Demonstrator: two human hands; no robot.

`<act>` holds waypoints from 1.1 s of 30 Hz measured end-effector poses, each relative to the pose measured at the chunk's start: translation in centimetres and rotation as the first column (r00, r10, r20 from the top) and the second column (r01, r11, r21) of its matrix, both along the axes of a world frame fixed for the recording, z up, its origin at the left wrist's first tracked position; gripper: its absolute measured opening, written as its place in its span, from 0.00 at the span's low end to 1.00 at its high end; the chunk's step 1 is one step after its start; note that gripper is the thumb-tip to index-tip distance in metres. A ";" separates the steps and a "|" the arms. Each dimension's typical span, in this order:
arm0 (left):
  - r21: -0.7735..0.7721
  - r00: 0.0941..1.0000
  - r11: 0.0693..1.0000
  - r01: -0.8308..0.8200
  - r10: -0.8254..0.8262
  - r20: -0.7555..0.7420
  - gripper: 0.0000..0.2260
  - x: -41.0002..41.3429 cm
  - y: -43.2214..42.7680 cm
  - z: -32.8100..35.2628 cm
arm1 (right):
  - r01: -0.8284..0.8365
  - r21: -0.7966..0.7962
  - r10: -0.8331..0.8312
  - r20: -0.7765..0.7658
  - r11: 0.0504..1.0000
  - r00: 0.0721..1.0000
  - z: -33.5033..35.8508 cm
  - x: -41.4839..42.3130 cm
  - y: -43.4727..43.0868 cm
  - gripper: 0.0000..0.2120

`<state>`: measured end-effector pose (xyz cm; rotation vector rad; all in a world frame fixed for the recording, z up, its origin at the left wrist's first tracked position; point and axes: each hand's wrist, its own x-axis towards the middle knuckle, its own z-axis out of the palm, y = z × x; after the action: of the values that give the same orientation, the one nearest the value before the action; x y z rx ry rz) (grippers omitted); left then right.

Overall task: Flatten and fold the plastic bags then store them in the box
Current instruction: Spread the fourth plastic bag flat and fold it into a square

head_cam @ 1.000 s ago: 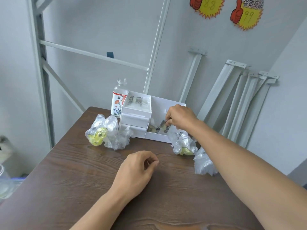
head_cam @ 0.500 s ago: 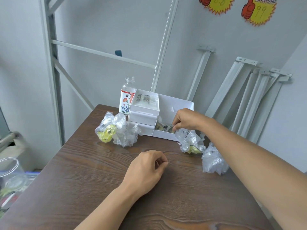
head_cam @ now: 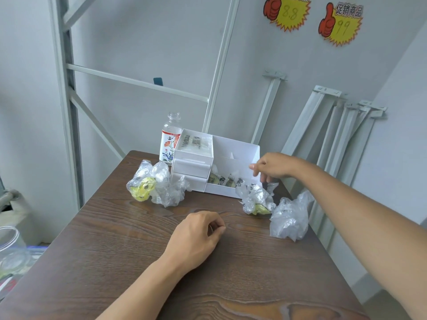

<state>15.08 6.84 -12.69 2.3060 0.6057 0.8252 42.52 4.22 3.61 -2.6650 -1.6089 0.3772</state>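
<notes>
From the head camera, my right hand (head_cam: 272, 167) hovers over the right end of the box (head_cam: 235, 148), fingers loose and pointing down, holding nothing. Folded bags (head_cam: 225, 181) lie in its open front compartment. The nearest crumpled bag (head_cam: 254, 199) sits just beneath that hand on my side, against the box's front wall, with another crumpled bag (head_cam: 288, 218) beside it. My left hand (head_cam: 196, 236) rests on the table (head_cam: 138, 262), loosely curled and empty, so I judge the right is better placed.
</notes>
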 end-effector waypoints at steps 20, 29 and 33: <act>-0.231 0.969 0.962 -0.146 0.186 0.162 0.07 -4.3 -2.6 1.4 | -0.245 0.359 0.221 0.106 0.901 0.969 -2.2 -9.7 -4.5 0.06; -0.221 0.980 0.975 -0.008 0.051 0.192 0.23 -9.4 -6.5 2.6 | -0.326 0.477 0.403 -0.065 0.816 0.913 -4.4 -17.6 -8.0 0.04; -0.246 0.954 0.967 -0.072 0.139 0.266 0.11 -10.8 -6.9 2.4 | -0.198 0.648 0.371 -0.140 0.735 0.918 -7.5 -20.8 -9.3 0.05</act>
<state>4.31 -0.06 -10.34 1.9136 0.6641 1.0512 21.71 -5.07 -3.87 -1.7981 -1.6822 0.1402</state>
